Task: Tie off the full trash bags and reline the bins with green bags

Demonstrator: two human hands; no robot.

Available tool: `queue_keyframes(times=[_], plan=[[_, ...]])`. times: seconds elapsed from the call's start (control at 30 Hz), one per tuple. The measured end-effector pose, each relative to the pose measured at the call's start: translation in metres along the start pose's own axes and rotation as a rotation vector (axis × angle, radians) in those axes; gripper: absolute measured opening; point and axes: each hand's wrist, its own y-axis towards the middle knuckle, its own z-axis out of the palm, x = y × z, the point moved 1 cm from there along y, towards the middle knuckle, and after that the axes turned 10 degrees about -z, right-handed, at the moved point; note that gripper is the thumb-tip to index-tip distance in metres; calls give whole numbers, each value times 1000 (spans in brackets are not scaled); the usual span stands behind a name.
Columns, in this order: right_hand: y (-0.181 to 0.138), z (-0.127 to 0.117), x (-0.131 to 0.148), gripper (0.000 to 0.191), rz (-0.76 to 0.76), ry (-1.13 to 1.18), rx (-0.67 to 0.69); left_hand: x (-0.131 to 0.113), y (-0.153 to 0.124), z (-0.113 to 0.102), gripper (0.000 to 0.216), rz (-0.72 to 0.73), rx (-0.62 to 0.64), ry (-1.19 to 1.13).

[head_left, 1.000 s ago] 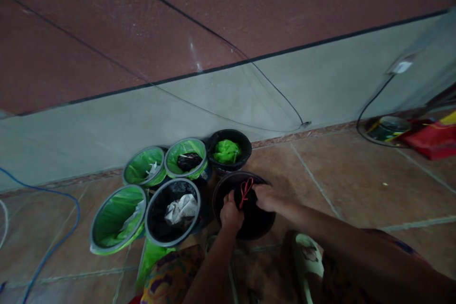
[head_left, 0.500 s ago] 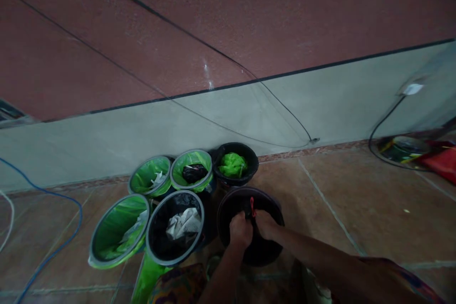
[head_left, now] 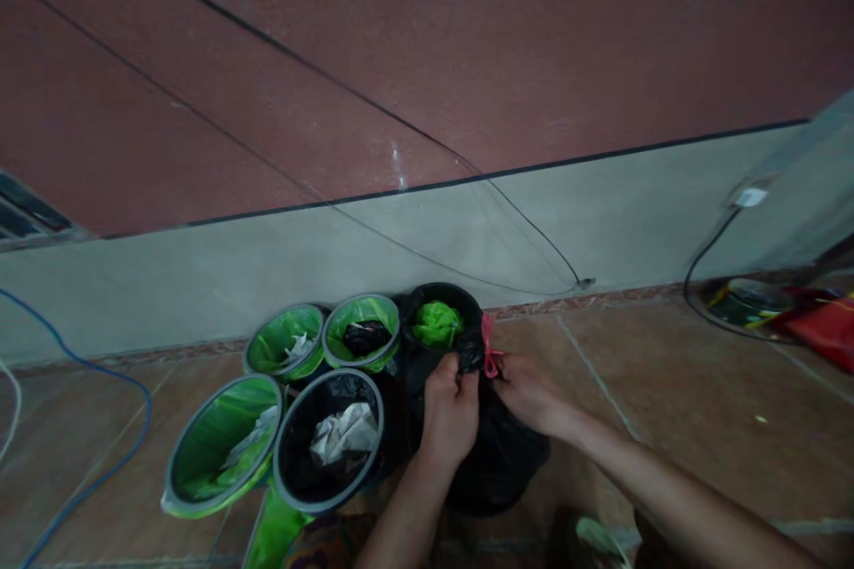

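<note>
A black garbage bag [head_left: 497,453], its neck gathered, rises out of the dark bin in front of me and hides most of it. My left hand [head_left: 450,413] is closed on the left side of the bag's neck. My right hand [head_left: 527,391] pinches the neck from the right, beside a red drawstring [head_left: 489,345] that sticks up between the hands. Just behind the hands is a black bin [head_left: 467,302] with a crumpled green bag [head_left: 437,324] in it.
Left of the hands are several lined bins, among them a black-lined one [head_left: 280,462] and a green-lined one [head_left: 220,396]. A blue hose [head_left: 143,413] crosses the tiles at left. Thin cables hang down the wall [head_left: 374,240]. A red item [head_left: 824,333] lies far right.
Both hands have come up out of the dark bin, pulling the black garbage bag up with them. The red drawstring is now higher and shows more. The view has shifted slightly.
</note>
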Motion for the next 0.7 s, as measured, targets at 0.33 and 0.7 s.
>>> queue_keyframes(times=[0.33,0.7], plan=[[15,-153,41,23,-134,-113,-372,-136,63,15,9,243,234,-340],[54,-173,-67,22,197,-363,-391,-87,133,74,29,163,292,-250]])
